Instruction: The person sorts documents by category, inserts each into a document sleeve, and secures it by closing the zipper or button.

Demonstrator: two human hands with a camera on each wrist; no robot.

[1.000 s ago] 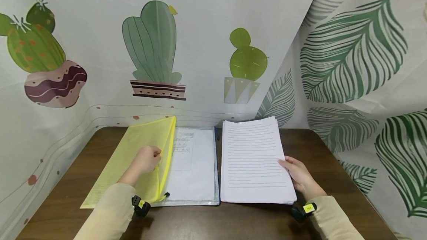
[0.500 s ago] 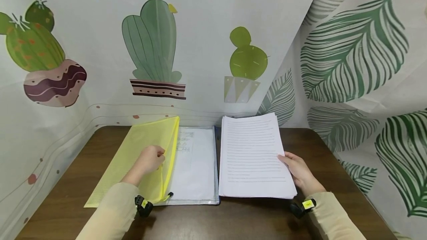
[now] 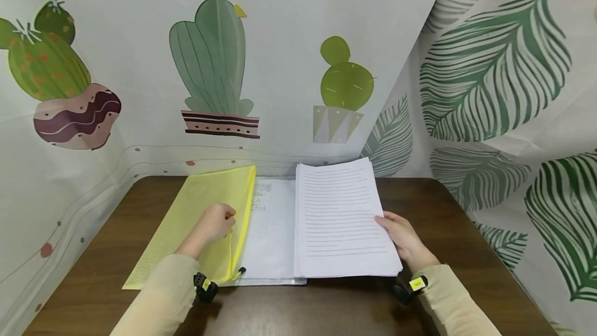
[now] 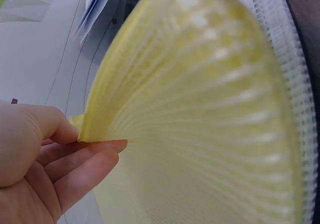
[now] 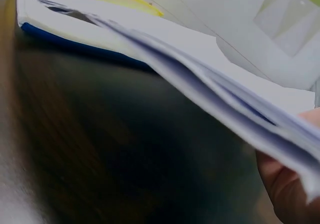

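Note:
My left hand point(image 3: 215, 223) pinches the zip edge of a yellow mesh zipper pouch point(image 3: 186, 217) between thumb and fingers. In the left wrist view the pouch point(image 4: 200, 119) bulges upward along that edge, its mouth parted. My right hand point(image 3: 402, 235) grips a stack of printed paper sheets point(image 3: 342, 222) by the right edge, thumb on top. The right wrist view has the stack point(image 5: 190, 79) tilted, its right side raised above the table. Beneath both lies a clear zipper pouch point(image 3: 270, 253) with white paper inside; the sheets cover its right side.
Everything lies on a dark brown wooden table point(image 3: 280, 310). Behind it hangs a white curtain point(image 3: 284, 66) printed with cacti and leaves, close to the table's back edge. A black zip pull point(image 3: 241, 270) shows at the yellow pouch's front corner.
The paper stack in my right hand has moved left, now overlapping the clear pouch's right side. My left hand has shifted slightly right with the yellow pouch's edge.

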